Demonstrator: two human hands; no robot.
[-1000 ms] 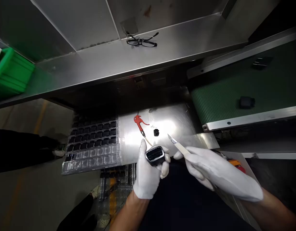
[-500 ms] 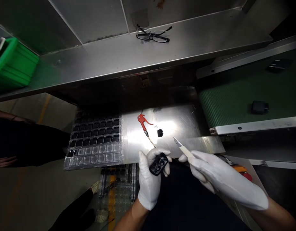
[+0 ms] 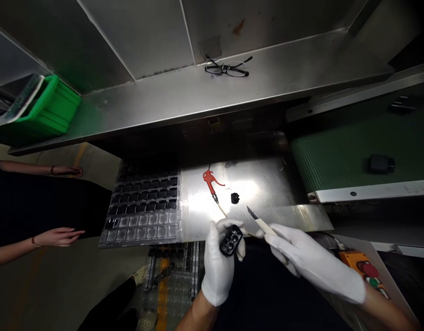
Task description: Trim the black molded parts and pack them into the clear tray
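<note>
My left hand [image 3: 217, 264], in a white glove, grips a black oval plastic part [image 3: 231, 240] with round recesses facing up. In my gloved right hand [image 3: 298, 250] is a craft knife [image 3: 263, 224] with a pale handle; its blade points up and left, apart from the black part. A small black plastic piece [image 3: 235, 198] lies on the metal table [image 3: 267, 184] just beyond my hands. Left of that piece rests a red air blow gun [image 3: 210, 180] with a thin yellowish hose.
Clear trays of black parts [image 3: 143, 202] cover the table's left side. A green conveyor belt [image 3: 336, 147] carries a black part [image 3: 381, 163] at right. Glasses [image 3: 227, 69] and a green bin [image 3: 56, 108] sit on the shelf. Another person's hand [image 3: 60, 236] shows at left.
The whole view has shifted, so the scene sits slightly lower and further right. Both hands keep hold of the black part and the knife. The other person's hands show more fully at left.
</note>
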